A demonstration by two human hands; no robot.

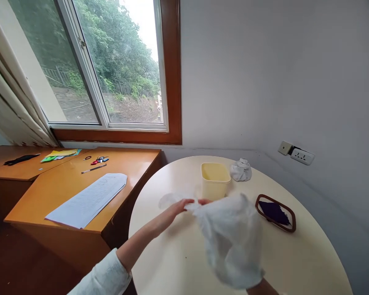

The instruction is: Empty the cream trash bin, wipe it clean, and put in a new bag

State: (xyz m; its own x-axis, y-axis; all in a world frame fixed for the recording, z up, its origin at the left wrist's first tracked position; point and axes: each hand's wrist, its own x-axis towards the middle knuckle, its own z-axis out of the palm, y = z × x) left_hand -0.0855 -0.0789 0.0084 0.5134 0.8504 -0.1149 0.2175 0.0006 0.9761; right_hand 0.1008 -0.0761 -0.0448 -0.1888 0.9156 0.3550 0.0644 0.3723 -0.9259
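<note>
A thin white plastic bag (233, 241) hangs over the right side of the round table, covering most of my right hand (205, 201); only its fingertips and wrist show. My left hand (181, 206) is closed on the narrow end of the bag, close to those fingertips. Just behind the hands stands a yellow square container (215, 188), open at the top. A crumpled white bag or cloth bundle (241, 170) sits to its right. Further right lies a brown-rimmed tray (292, 223) with dark purple material (274, 212) on it.
The round cream table (169, 262) stands beside a wooden desk (135, 164) bearing papers (89, 198), a pen (94, 168) and keys (102, 159). Behind are a window and a wall socket (302, 156).
</note>
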